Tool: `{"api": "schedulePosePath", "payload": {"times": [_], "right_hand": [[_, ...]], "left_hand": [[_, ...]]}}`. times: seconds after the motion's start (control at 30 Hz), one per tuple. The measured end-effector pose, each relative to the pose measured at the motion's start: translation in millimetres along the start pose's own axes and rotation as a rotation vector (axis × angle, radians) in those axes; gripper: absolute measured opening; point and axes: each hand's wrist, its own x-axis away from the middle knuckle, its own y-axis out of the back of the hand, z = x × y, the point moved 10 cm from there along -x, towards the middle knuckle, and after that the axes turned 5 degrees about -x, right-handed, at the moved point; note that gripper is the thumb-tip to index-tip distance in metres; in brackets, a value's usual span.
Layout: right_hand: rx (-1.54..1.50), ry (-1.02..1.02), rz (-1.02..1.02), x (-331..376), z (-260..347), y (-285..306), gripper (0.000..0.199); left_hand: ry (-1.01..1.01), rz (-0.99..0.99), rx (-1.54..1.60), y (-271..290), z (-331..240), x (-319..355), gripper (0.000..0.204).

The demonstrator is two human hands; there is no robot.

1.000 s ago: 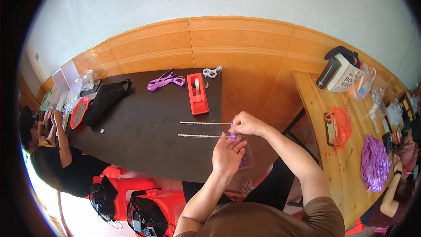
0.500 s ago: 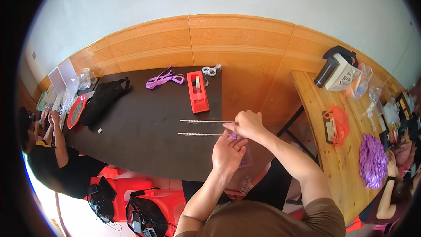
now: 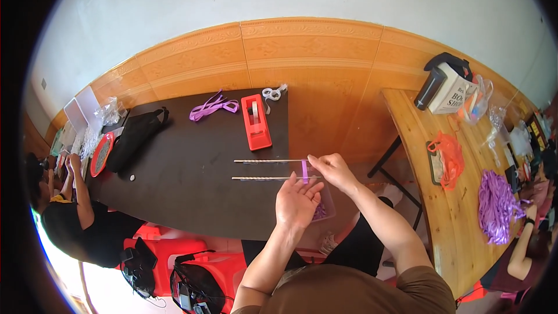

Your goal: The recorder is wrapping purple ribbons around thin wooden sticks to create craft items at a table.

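Two thin metal rods with a twisted pattern, a far rod [image 3: 256,161] and a near rod [image 3: 256,178], stick out side by side past the right edge of the dark table. A short purple ribbon [image 3: 304,172] spans both rods. At the far rod's right end, my right hand [image 3: 332,171] has its thumb and fingers pressed together; what they pinch, if anything, is hidden. My left hand [image 3: 295,206] is palm up below the near rod, fingers apart and curved, fingertips close to the ribbon.
On the dark table [image 3: 192,192] are a red tape dispenser [image 3: 256,122], white-handled scissors [image 3: 271,94], purple ribbon strips [image 3: 213,106] and a black bag [image 3: 136,139]. A plastic box [image 3: 326,206] with purple pieces sits below my hands. Two people work at the sides, near a purple ribbon bundle [image 3: 495,206].
My right hand has shifted slightly right and off the ribbon, so the strip across both rods now shows. My left hand stays palm up beneath it.
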Motion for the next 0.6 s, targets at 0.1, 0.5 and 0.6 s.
{"api": "schedulePosePath", "payload": {"times": [0.1, 0.5, 0.6], "right_hand": [[-0.525, -0.044, 0.139, 10, 1, -10, 0.031], [-0.718, -0.044, 0.196, 20, -16, -22, 0.023], [-0.951, -0.186, 0.214, 19, -31, -29, 0.024]], "left_hand": [[-0.002, 0.011, -0.004, 1, -1, 1, 0.052], [-0.003, -0.005, -0.003, 3, 0, -1, 0.046], [0.002, 0.005, -0.007, 3, 1, 0, 0.045]]}}
